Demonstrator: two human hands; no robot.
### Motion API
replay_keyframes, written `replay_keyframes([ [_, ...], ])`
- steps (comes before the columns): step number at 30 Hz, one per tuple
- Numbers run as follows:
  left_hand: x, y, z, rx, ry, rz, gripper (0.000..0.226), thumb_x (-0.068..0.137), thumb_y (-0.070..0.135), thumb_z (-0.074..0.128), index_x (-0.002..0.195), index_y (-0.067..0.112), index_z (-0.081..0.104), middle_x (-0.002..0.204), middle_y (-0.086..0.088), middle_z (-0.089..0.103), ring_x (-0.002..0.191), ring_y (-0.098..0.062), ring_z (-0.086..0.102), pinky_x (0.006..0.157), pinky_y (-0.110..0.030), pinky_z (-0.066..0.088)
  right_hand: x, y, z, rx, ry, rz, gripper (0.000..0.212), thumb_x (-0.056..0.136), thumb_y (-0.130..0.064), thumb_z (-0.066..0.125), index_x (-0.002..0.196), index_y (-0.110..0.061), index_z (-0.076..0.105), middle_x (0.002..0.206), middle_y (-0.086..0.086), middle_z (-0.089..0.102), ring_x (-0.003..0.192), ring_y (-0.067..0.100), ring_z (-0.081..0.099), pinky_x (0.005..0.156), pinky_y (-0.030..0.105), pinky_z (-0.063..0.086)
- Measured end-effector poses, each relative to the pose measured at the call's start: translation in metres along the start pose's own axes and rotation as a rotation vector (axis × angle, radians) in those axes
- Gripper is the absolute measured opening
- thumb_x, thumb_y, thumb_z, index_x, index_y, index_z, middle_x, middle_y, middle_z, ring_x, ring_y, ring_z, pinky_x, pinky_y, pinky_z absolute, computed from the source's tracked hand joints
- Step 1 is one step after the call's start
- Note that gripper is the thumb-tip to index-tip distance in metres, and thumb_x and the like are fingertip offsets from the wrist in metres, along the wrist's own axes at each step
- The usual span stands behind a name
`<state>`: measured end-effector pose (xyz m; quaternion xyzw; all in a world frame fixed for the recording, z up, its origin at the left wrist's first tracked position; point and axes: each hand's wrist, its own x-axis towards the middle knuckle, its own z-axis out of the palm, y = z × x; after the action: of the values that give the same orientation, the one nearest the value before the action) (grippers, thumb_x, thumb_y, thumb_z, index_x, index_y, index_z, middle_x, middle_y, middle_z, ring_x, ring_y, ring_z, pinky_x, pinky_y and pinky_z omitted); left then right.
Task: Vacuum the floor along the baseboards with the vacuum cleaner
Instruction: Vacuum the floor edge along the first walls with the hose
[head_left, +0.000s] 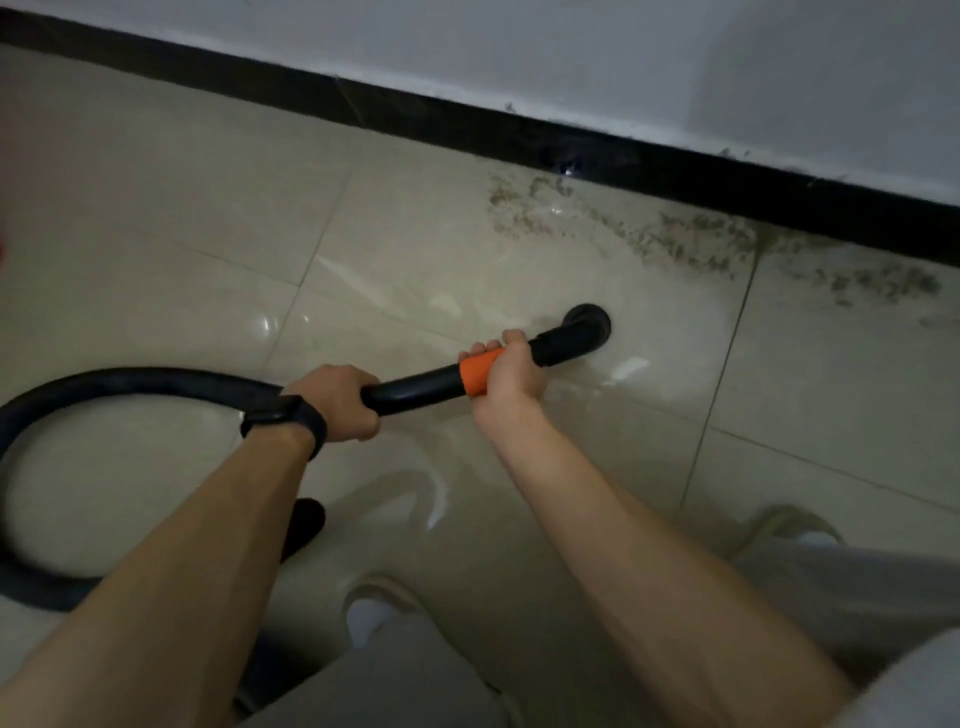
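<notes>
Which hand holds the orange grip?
The right hand, nearer the nozzle, holds the orange grip; the left hand, with the wristband, grips the black tube.

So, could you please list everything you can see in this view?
vacuum hose: one, black, looping from the left to the hands
orange grip: one, orange, between hose and nozzle
nozzle: one, black, short of the dirt
dirt: one scattered patch, brownish, along the baseboard at right
baseboard: one, black, foot of the wall
wall: one, white, top
floor tiles: several, beige, throughout
shoes: two, pale, bottom
wristband: one, black, left wrist
left hand: one, gripping the hose end
right hand: one, gripping the orange grip
</notes>
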<state>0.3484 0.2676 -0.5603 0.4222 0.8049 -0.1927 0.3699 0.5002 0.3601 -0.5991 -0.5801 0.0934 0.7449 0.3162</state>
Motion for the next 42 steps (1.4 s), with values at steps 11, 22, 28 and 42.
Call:
replay_keyframes([
  [11, -0.004, -0.015, 0.029, 0.096, -0.094, 0.014, 0.02, 0.075, 0.018, 0.065, 0.09, 0.031, 0.059, 0.08, 0.003, 0.059, 0.075, -0.02, 0.059, 0.066, -0.032, 0.047, -0.013, 0.032, -0.041, -0.126, 0.092, 0.025, 0.013, 0.104, -0.019, 0.058, 0.094, -0.015, 0.052, 0.074, 0.005, 0.061, 0.057, 0.02, 0.066, 0.065, 0.035, 0.058],
  [22, 0.019, 0.034, 0.004, 0.033, 0.201, 0.156, 0.02, 0.08, 0.042, 0.072, 0.091, 0.034, 0.058, 0.08, 0.004, 0.059, 0.077, -0.022, 0.06, 0.069, -0.03, 0.048, 0.016, -0.04, -0.002, -0.158, 0.008, -0.141, 0.018, 0.102, -0.021, 0.062, 0.114, -0.009, 0.056, 0.07, 0.005, 0.057, 0.06, 0.019, 0.062, 0.053, 0.028, 0.059],
  [28, 0.03, 0.068, 0.002, -0.032, 0.215, 0.164, 0.018, 0.077, 0.034, 0.069, 0.093, 0.033, 0.06, 0.08, 0.0, 0.063, 0.074, -0.024, 0.062, 0.069, -0.032, 0.055, 0.033, -0.076, 0.01, -0.232, -0.064, -0.148, 0.017, 0.099, -0.019, 0.065, 0.112, -0.011, 0.057, 0.074, 0.005, 0.058, 0.077, 0.024, 0.062, 0.091, 0.052, 0.061],
  [42, 0.029, 0.003, 0.021, -0.176, 0.186, 0.004, 0.021, 0.075, 0.033, 0.069, 0.095, 0.034, 0.062, 0.072, 0.007, 0.06, 0.071, -0.019, 0.062, 0.068, -0.03, 0.054, 0.047, -0.016, 0.05, -0.478, -0.141, -0.1, 0.013, 0.1, -0.02, 0.064, 0.095, -0.015, 0.053, 0.075, 0.006, 0.061, 0.056, 0.02, 0.064, 0.06, 0.032, 0.06],
])
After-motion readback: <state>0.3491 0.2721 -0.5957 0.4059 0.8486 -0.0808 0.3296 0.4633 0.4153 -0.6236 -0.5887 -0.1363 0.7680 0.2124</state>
